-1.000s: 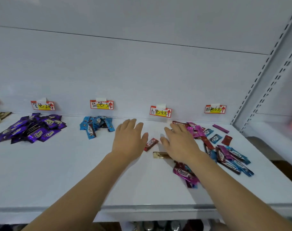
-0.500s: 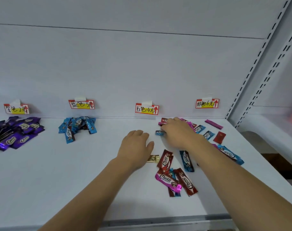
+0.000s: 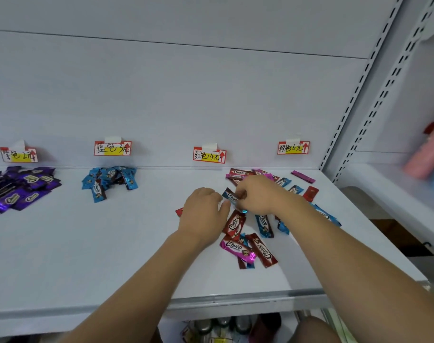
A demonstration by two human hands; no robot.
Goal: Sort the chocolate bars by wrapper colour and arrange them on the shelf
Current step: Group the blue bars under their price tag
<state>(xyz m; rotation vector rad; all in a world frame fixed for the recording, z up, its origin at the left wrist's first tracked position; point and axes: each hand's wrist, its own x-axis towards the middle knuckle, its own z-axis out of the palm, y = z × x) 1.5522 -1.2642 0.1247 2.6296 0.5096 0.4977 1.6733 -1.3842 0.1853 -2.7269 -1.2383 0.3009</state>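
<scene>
Right hand (image 3: 258, 194) pinches a glossy blue bar (image 3: 232, 197) above the white shelf (image 3: 112, 256) — left hand (image 3: 203, 214) curled beside it, grip unclear — over flat, crinkly mixed wrappers (image 3: 248, 246).

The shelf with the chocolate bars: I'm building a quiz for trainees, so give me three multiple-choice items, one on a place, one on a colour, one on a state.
1. Where is the blue pile?
A. under the second tag from the left
B. at the shelf's front edge
C. under the far right tag

2. What colour is the far left pile?
A. green
B. purple
C. orange

3. What is the right hand doing?
A. lying flat and empty
B. hanging off the shelf
C. pinching a blue bar

Key: 1 A, it lies below that tag; 2 B, its wrappers are purple; 3 C, fingers curl on the bar.
</scene>
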